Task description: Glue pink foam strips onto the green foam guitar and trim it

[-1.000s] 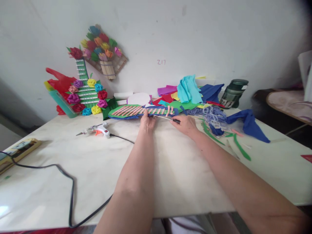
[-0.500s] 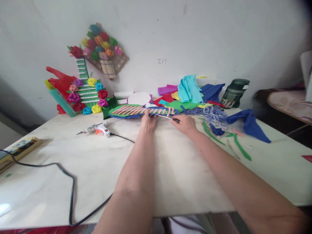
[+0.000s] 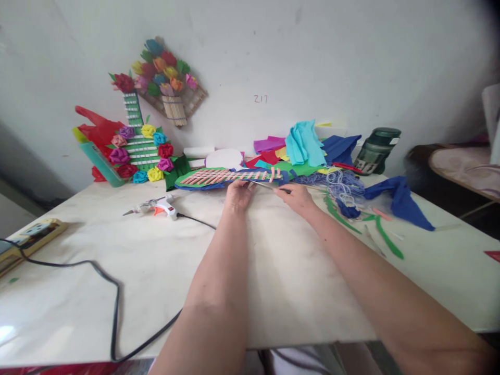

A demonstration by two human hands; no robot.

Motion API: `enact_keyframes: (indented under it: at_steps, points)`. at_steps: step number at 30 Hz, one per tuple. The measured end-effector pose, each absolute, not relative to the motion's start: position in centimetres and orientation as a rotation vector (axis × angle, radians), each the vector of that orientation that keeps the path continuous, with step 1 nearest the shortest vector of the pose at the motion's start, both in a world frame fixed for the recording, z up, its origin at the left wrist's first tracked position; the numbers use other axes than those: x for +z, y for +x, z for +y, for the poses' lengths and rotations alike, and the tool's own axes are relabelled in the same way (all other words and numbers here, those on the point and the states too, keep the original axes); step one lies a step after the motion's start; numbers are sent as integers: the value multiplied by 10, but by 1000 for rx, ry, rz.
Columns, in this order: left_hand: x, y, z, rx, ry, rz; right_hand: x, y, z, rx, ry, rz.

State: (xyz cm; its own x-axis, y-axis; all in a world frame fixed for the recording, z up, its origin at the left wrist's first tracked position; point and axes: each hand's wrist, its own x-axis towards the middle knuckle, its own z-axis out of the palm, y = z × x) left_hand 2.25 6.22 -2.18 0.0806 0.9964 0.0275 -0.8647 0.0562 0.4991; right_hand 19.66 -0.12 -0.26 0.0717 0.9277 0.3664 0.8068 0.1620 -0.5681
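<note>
A long green and blue paper piece woven with pink strips (image 3: 219,177) lies across the far middle of the white table (image 3: 273,271). My left hand (image 3: 237,195) rests against its near edge, fingers curled onto it. My right hand (image 3: 297,198) is closed around a thin metal tool with a dark handle (image 3: 269,186), whose tip points left toward the woven piece and my left hand.
A glue gun (image 3: 162,208) lies left of my hands, its black cord (image 3: 113,291) trailing to a power strip (image 3: 27,237). Paper-flower crafts (image 3: 144,151) lean on the wall. Coloured paper scraps (image 3: 300,148), blue yarn (image 3: 344,187), green strips (image 3: 385,237) and a dark bottle (image 3: 375,150) lie right.
My right hand and the tool have shifted slightly left, closer to my left hand. The woven piece stays in place.
</note>
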Motion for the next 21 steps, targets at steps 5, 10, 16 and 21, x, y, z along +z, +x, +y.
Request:
enact_keyframes:
  at_steps: [5,10,16,21]
  points:
    - [-22,25,62,1496,479,412,-6,201,4,401,-1608,-1690]
    - [-23,27,63,1508,518,427,-3,203,3,423,-1678,-1665]
    - [-22,28,64,1528,501,462,4,202,-4,178,-1764,-1753]
    - [-21,28,64,1551,489,457,2,207,-7,-104,-1717,-1836]
